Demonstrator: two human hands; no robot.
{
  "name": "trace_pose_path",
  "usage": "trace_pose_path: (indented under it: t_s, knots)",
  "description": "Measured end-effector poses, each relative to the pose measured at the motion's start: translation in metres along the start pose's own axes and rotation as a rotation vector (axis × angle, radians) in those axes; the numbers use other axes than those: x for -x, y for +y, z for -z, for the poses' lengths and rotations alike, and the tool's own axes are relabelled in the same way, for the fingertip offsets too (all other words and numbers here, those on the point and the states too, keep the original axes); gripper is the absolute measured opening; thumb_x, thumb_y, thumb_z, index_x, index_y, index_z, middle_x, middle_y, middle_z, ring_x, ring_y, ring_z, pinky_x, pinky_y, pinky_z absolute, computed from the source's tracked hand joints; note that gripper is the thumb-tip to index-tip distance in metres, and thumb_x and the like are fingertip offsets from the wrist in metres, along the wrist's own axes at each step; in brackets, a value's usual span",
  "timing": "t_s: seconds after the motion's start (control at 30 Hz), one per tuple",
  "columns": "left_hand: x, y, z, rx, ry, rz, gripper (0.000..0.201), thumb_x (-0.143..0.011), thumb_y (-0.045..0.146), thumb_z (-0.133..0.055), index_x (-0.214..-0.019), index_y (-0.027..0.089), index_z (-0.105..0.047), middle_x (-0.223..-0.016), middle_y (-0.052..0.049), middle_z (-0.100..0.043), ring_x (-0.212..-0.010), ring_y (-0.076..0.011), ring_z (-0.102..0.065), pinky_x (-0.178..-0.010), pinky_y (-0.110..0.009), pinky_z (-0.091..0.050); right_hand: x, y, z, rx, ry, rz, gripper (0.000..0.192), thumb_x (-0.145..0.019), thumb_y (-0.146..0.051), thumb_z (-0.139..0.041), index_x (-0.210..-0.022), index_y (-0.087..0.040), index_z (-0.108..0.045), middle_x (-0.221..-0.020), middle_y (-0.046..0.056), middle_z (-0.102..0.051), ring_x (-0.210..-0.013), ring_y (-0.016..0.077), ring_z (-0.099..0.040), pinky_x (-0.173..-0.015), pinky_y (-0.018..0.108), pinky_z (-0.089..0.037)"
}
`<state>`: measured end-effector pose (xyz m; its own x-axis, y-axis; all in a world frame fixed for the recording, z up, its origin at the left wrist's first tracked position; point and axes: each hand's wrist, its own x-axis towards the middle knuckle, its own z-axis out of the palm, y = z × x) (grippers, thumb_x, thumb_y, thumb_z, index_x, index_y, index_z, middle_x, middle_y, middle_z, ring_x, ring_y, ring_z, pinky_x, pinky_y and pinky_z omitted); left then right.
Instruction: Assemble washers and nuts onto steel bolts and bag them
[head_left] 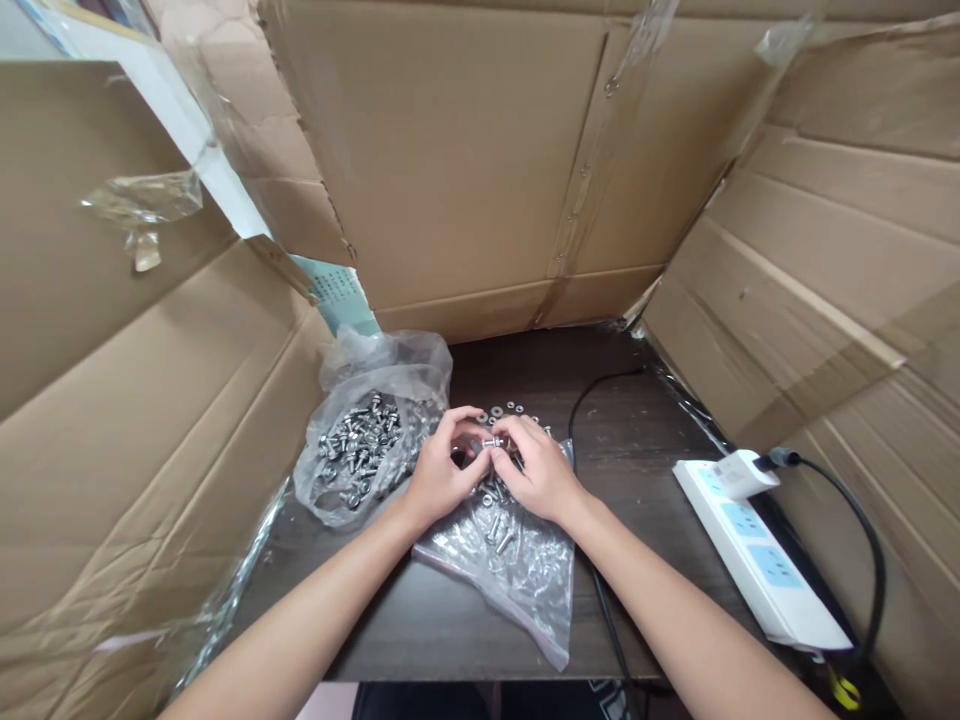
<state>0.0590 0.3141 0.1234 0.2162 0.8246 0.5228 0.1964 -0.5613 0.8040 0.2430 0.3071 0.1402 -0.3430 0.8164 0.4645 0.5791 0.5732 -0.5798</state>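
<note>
My left hand (444, 468) and my right hand (538, 470) meet above a clear plastic bag (540, 590). Between their fingertips is a small metal bolt (491, 443), lying roughly sideways, pinched from both ends. Whether a nut or washer sits on it is too small to tell for sure. Several loose bolts (497, 533) and nuts rest on the bag below my hands. Beyond my fingers, washers (496, 411) and nuts lie scattered on the dark table. Left of my left hand, an open plastic bag (311, 490) holds a heap of bolts (364, 445).
Cardboard walls (480, 150) enclose the dark wooden table (622, 430) at the back and both sides. A white power strip (765, 560) with a plugged-in adapter (742, 475) stands on the right. A black cable (577, 405) runs along the table right of the bag.
</note>
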Motion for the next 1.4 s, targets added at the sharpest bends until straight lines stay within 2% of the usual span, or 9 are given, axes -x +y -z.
trace_pose_path:
  t_s: [0.27,0.43,0.53,0.57,0.7,0.77,0.97,1.13,1.4]
  knots:
    - [0.001,0.002,0.001,-0.015,0.0,0.026,0.046,-0.091,0.018,-0.07,-0.132,0.021,-0.052,-0.097,-0.005,-0.077,-0.088,-0.0178,-0.076,-0.071,-0.026,-0.06,0.001,-0.001,-0.004,-0.051,0.001,-0.029,0.007,-0.095,-0.021,-0.053,-0.101,-0.023,-0.056,-0.098,0.008,-0.068,-0.092,0.0254,-0.062,-0.079,0.037,-0.048]
    - [-0.002,0.0,0.001,-0.014,-0.002,0.024,0.045,-0.093,0.021,-0.07,-0.134,0.021,-0.052,-0.098,-0.006,-0.078,-0.087,-0.0172,-0.076,-0.07,-0.024,-0.059,-0.002,0.002,-0.003,0.0,-0.018,-0.014,0.007,-0.099,-0.025,-0.051,-0.1,-0.023,-0.057,-0.099,0.008,-0.067,-0.094,0.0258,-0.06,-0.085,0.039,-0.047]
    - [-0.003,0.0,0.001,-0.002,-0.011,0.005,0.042,-0.094,0.023,-0.07,-0.133,0.02,-0.053,-0.097,-0.005,-0.078,-0.083,-0.0156,-0.075,-0.07,-0.024,-0.059,-0.003,0.005,0.0,0.03,-0.05,-0.026,0.032,-0.107,-0.033,-0.042,-0.078,-0.023,-0.051,-0.08,0.006,-0.063,-0.087,0.026,-0.057,-0.082,0.04,-0.043]
    - [-0.003,0.001,0.001,0.005,-0.008,-0.002,0.042,-0.094,0.023,-0.07,-0.133,0.02,-0.053,-0.097,-0.005,-0.078,-0.083,-0.0154,-0.075,-0.07,-0.024,-0.059,-0.003,0.006,0.0,0.031,-0.045,-0.03,0.034,-0.107,-0.034,-0.042,-0.076,-0.023,-0.051,-0.078,0.005,-0.063,-0.086,0.0259,-0.057,-0.083,0.041,-0.043]
    - [-0.002,0.001,0.002,0.025,0.006,-0.009,0.044,-0.093,0.023,-0.071,-0.133,0.02,-0.053,-0.098,-0.006,-0.078,-0.086,-0.0166,-0.076,-0.072,-0.025,-0.061,-0.003,0.008,0.001,-0.083,0.022,-0.029,0.008,-0.099,-0.029,-0.056,-0.097,-0.023,-0.061,-0.092,0.005,-0.068,-0.092,0.0245,-0.061,-0.087,0.039,-0.046]
    - [-0.002,0.0,0.002,0.024,-0.004,-0.007,0.045,-0.092,0.022,-0.07,-0.134,0.02,-0.053,-0.099,-0.006,-0.078,-0.088,-0.017,-0.077,-0.073,-0.025,-0.061,-0.003,0.008,-0.001,-0.127,0.026,-0.018,0.004,-0.096,-0.027,-0.059,-0.096,-0.023,-0.061,-0.092,0.005,-0.068,-0.092,0.0242,-0.062,-0.086,0.038,-0.047]
    - [-0.003,-0.004,0.004,0.032,-0.007,-0.01,0.048,-0.091,0.021,-0.07,-0.136,0.02,-0.052,-0.102,-0.007,-0.078,-0.093,-0.0181,-0.077,-0.076,-0.027,-0.062,-0.003,0.009,-0.009,-0.163,0.061,-0.05,0.005,-0.095,-0.026,-0.059,-0.097,-0.023,-0.062,-0.092,0.005,-0.067,-0.091,0.0231,-0.063,-0.084,0.036,-0.049]
    - [-0.002,-0.005,0.003,0.029,-0.007,-0.031,0.047,-0.091,0.02,-0.071,-0.135,0.02,-0.053,-0.103,-0.007,-0.078,-0.095,-0.0184,-0.078,-0.08,-0.028,-0.064,-0.002,0.008,-0.009,-0.159,0.024,-0.044,0.009,-0.096,-0.027,-0.058,-0.102,-0.023,-0.064,-0.096,0.006,-0.069,-0.095,0.0245,-0.063,-0.085,0.038,-0.05]
    - [-0.004,0.001,0.005,-0.127,-0.027,-0.123,0.044,-0.091,0.017,-0.068,-0.133,0.02,-0.055,-0.103,-0.005,-0.078,-0.094,-0.0171,-0.077,-0.076,-0.024,-0.062,-0.003,0.001,-0.002,-0.081,0.073,-0.011,0.007,-0.093,-0.024,-0.059,-0.098,-0.023,-0.063,-0.096,0.007,-0.07,-0.094,0.0262,-0.062,-0.088,0.04,-0.05]
